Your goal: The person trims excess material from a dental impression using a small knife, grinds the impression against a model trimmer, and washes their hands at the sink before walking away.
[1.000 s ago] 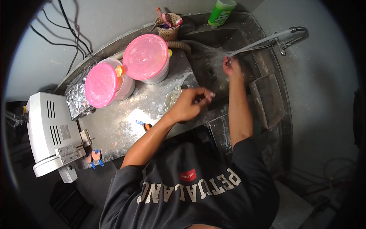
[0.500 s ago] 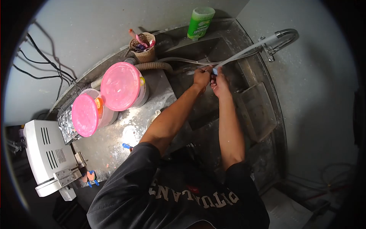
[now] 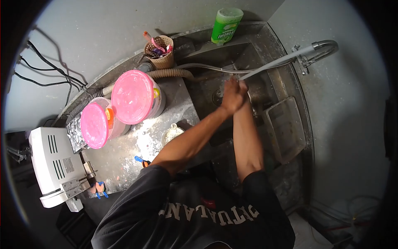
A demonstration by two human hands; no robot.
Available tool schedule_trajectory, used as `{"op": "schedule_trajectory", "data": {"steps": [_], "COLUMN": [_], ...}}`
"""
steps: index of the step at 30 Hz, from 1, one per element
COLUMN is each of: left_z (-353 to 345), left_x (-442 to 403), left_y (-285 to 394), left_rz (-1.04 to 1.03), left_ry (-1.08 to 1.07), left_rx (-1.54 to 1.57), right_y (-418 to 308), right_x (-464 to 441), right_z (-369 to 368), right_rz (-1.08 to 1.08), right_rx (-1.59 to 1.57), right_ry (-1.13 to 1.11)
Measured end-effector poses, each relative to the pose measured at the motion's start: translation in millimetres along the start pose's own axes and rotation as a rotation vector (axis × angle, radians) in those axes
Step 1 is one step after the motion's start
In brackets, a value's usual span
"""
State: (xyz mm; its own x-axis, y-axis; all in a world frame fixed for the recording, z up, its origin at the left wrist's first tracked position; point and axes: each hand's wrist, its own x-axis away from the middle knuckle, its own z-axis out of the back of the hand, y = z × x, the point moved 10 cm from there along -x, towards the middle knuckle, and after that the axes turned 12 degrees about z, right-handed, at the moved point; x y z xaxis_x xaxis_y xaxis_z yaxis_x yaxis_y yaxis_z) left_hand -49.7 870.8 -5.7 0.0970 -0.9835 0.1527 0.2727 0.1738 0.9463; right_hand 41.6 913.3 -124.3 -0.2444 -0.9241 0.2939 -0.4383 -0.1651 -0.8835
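Observation:
Over the stone sink (image 3: 232, 52), my hands are together where the water stream (image 3: 269, 64) comes down from the faucet (image 3: 325, 45). My left hand (image 3: 234, 96) lies across the right, its fingers curled in; whatever it holds is hidden. Only a sliver of my right hand (image 3: 243, 86) shows behind it, with the fingers out of sight. The small pale blue piece seen between the fingers earlier is not visible now.
Left of the sink stand two pink-lidded tubs (image 3: 132, 97), a small bowl of white powder (image 3: 172, 133) and a white machine (image 3: 58, 166). A woven cup (image 3: 162, 62), a green bottle (image 3: 226, 25) and a clear tray (image 3: 286, 128) border the basin.
My left hand has swung over the right, covering it and the pale blue piece. The whole view has shifted slightly, so surroundings sit a little further right.

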Motion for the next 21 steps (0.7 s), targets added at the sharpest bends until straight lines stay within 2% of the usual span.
{"op": "schedule_trajectory", "data": {"steps": [2, 5, 8, 9, 12, 13, 16, 18, 19, 21], "left_z": [-8.6, -4.9, 21.6, 30.6, 1.2, -7.1, -12.0, -27.2, -32.9, -24.4], "left_x": [49.7, 68.0, 61.2, 56.3, 32.9, 32.9, 3.8, -30.4, -46.2, -75.8], "left_y": [22.4, 24.5, 11.4, 0.4, -72.1, -81.1, -79.5, -84.2, -87.1, -75.1], "left_rz": [-0.36, -0.158, -0.051, 0.102, 0.486, 0.594, 0.629, 0.748, 0.805, 0.642], "left_ry": [0.19, 0.137, 0.24, 0.189, 0.063, 0.08, -0.088, -0.202, -0.258, -0.305], "left_rx": [-0.309, -0.481, -0.085, 0.185, 0.892, 1.082, 0.822, 0.779, 0.754, 0.389], "right_y": [16.3, 31.0, 31.2, 30.4, 33.1, 34.2, 37.0, 34.8, 23.9, 16.0], "right_x": [6.7, 23.8, 26.8, 22.0, 15.6, 17.4, 1.5, -10.1, -10.0, -9.0], "right_z": [-6.2, -10.8, -13.1, -11.0, -9.3, 3.4, 21.2, 20.8, 11.0, -0.3], "right_rz": [-0.178, -0.435, -0.486, -0.462, -0.383, -0.319, -0.212, -0.181, -0.09, -0.089], "right_rx": [-0.238, -0.466, -0.505, -0.487, -0.472, -0.332, -0.152, -0.215, -0.234, -0.3], "right_ry": [-0.061, -0.1, -0.136, -0.133, -0.177, -0.09, 0.129, 0.206, 0.211, 0.214]}}
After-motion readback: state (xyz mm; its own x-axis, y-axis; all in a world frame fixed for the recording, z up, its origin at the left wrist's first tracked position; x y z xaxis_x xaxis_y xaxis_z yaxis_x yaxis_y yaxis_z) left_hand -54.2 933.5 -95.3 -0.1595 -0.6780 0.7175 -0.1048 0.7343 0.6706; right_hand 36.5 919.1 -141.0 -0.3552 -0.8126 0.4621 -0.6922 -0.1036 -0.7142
